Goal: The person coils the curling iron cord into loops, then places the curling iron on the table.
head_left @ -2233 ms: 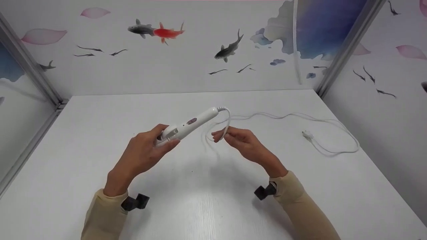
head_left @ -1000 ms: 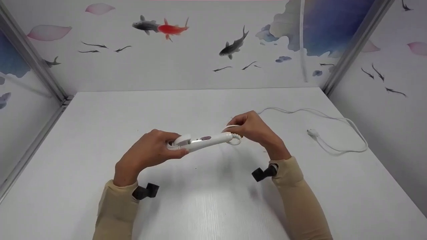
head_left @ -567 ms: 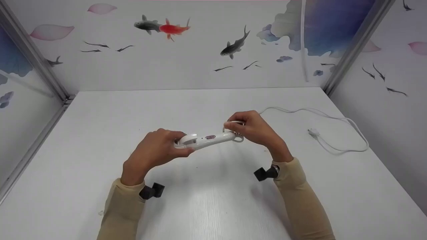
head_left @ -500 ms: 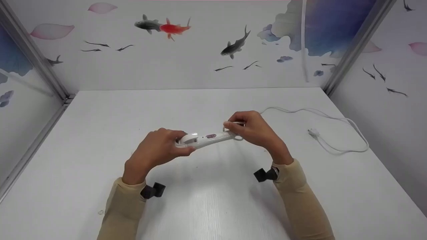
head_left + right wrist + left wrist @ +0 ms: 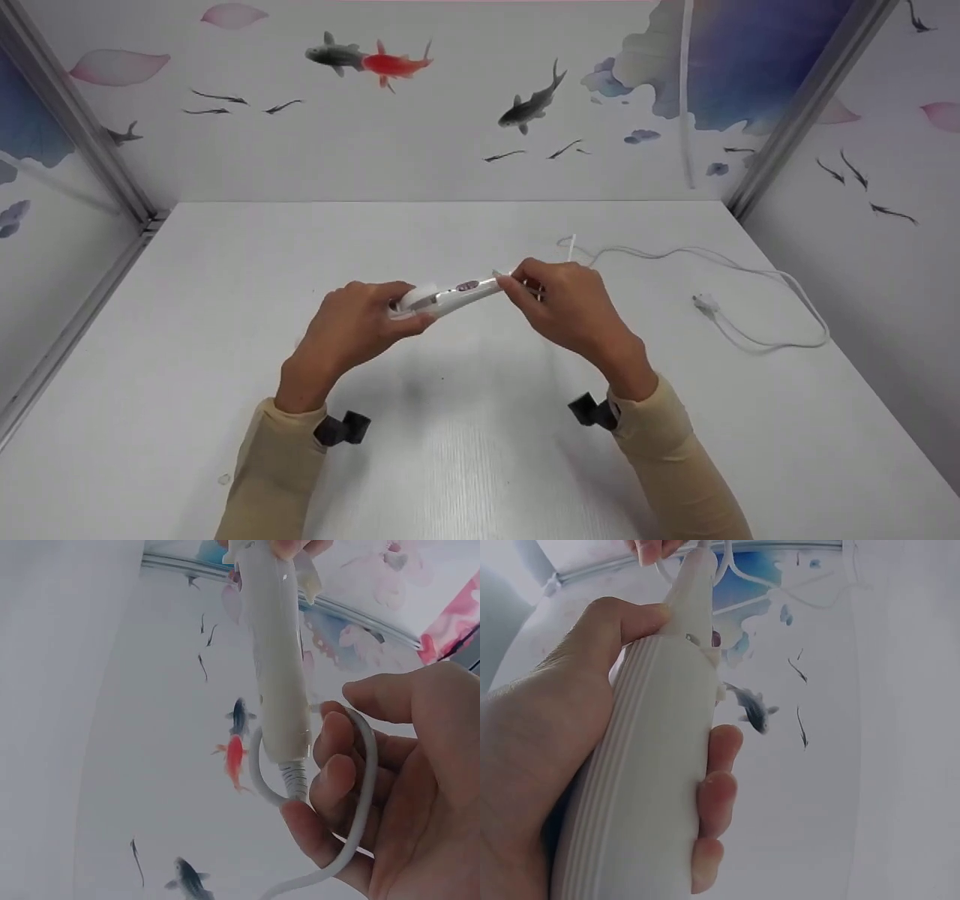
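Gripping the wide, ribbed end of a white appliance (image 5: 456, 299) with the left hand (image 5: 352, 328), with thumb on one side and fingers round the other. Holding it lifted above the middle of the desk (image 5: 450, 472), well in from the left and right edges, and aiming its handle toward the far right corner.

Holding a loop of cord (image 5: 370, 754) in the right hand (image 5: 576, 311), just beside the handle's tip, with fingers curled and, in the right wrist view, with thumb apart from them. Cannot tell how firmly, nor whether touching the handle as well.

Just changed, compared with half a second ago: tilted more steeply and carried slightly nearer the far edge. Also newly in sight beyond the right hand: a blurred stretch of cord standing up, with a bend toward the far edge. Hidden now from the head view: the small curl below the handle's tip.

Judging from this, working chiefly on the cord close to its joint, and using the left hand merely to steady and turn. Left lying unmoved: the plug (image 5: 705, 304), near the right edge, with cord running out to that edge and back.
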Demonstrator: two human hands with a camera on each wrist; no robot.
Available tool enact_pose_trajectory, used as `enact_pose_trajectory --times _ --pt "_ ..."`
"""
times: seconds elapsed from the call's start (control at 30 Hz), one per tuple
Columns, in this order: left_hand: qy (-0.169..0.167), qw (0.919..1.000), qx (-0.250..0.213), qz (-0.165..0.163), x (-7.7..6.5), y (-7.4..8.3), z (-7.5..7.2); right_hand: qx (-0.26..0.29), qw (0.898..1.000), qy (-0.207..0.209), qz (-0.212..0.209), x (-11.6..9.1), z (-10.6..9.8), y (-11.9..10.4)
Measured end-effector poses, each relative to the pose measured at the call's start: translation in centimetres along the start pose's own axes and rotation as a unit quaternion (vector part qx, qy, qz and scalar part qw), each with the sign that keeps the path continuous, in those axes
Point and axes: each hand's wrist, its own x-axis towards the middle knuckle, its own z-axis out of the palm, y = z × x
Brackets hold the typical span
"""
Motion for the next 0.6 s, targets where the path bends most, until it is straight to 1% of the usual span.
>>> enact_pose_trajectory --times 0.07,0.13,0.27,0.33,0.47,0.6 --pt "0.011 0.9999 -0.005 -0.006 0.0 -0.3 0.0 0.012 1.000 -0.017 -0.012 -0.1 -0.1 0.2" --pt "0.016 0.9996 -0.016 -0.014 -0.1 -0.6 -0.1 0.040 0.998 -0.040 -0.013 -0.1 -0.1 0.5" --pt "0.022 0.9989 -0.037 -0.022 -0.1 -0.8 0.0 0.094 0.992 -0.086 0.007 0.0 -0.1 1.4" --pt "0.027 0.9985 -0.042 -0.021 0.0 -0.8 0.1 0.106 0.989 -0.103 0.010 0.1 -0.1 1.8" --pt "0.037 0.9972 -0.063 -0.018 0.2 -0.6 0.1 0.111 0.987 -0.119 0.011 0.4 0.1 2.6" --pt "0.035 0.9946 -0.095 -0.024 0.2 -0.7 -0.1 0.135 0.982 -0.131 0.034 0.5 0.3 3.3"
